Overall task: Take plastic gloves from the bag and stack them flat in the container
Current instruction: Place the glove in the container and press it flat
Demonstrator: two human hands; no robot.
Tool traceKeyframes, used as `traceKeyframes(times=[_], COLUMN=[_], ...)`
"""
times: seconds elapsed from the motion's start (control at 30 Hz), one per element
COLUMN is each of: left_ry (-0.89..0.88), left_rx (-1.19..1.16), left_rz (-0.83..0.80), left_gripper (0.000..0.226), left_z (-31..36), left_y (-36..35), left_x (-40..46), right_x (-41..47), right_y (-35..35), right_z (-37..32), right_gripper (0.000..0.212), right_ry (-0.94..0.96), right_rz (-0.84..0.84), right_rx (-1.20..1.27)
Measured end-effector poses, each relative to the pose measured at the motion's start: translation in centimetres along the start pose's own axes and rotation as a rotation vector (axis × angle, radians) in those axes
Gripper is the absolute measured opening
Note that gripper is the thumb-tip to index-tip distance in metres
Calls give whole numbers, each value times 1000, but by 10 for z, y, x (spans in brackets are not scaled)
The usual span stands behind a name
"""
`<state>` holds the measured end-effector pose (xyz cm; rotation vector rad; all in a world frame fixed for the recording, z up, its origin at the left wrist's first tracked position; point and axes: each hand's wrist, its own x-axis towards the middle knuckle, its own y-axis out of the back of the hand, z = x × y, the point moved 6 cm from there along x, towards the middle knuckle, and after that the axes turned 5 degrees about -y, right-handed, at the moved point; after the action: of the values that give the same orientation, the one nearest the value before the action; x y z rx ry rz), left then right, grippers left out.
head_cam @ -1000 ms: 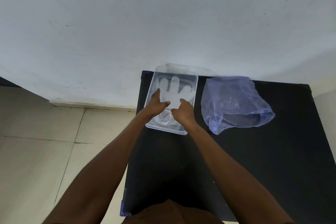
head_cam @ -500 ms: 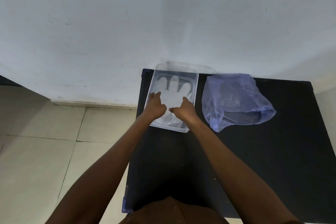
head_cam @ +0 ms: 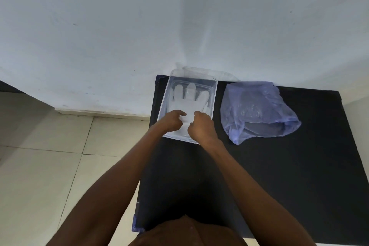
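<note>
A clear plastic container [head_cam: 214,94] sits at the far left corner of the black table [head_cam: 279,175]. A translucent plastic glove [head_cam: 189,99] lies flat inside it, fingers pointing toward the wall. My left hand [head_cam: 173,121] and my right hand [head_cam: 202,128] rest side by side on the glove's palm and cuff, fingers curled, index fingertips pressing on it. The cuff end is hidden under my hands. To the right of the container a crumpled bluish plastic bag [head_cam: 257,110] lies on the table, with more gloves faintly visible inside.
A white wall [head_cam: 179,16] rises directly behind the table. A clear lid [head_cam: 207,72] leans behind the container against the wall. Beige floor tiles [head_cam: 50,166] lie past the table's left edge. The near and right table surface is bare black.
Both hands slid slightly back toward the glove's cuff and drew closer together, fingers curling in. The container, glove and bag stay where they were.
</note>
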<state>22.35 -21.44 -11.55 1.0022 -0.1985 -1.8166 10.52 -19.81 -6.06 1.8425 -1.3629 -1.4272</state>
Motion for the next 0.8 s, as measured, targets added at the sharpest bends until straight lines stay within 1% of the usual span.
traceKeyframes(times=[0.07,0.17,0.23,0.33,0.37,0.43,0.53,0.7,0.8], left_ry=[2,-11,-20,17,37,77,119,157,143], left_rx=[10,-12,-43,-141,-160,-155,-144,-183,-192], left_rz=[-5,21,81,163,152,77,-9,-42,27], left_gripper=[51,49,48,47,45,42,43,44,41], left_z=[-2,-1,1,-2,-3,-6,-7,-10,-10], left_y=[-1,2,5,10,9,4,-1,-3,1], left_x=[3,5,5,9,10,11,9,10,13], right_x=[1,3,6,15,18,23,29,37,44], right_y=[-4,-7,-12,-19,-20,-20,-22,-27,-22], right_z=[3,3,2,5,6,6,5,13,17], right_gripper=[40,46,49,47,45,45,48,40,40], right_ry=[-2,25,25,-17,-38,-70,-104,-175,-204], right_rz=[-11,-44,-106,-209,-230,-247,-248,-267,-200], right_rx=[-9,3,18,22,25,30,55,68,124])
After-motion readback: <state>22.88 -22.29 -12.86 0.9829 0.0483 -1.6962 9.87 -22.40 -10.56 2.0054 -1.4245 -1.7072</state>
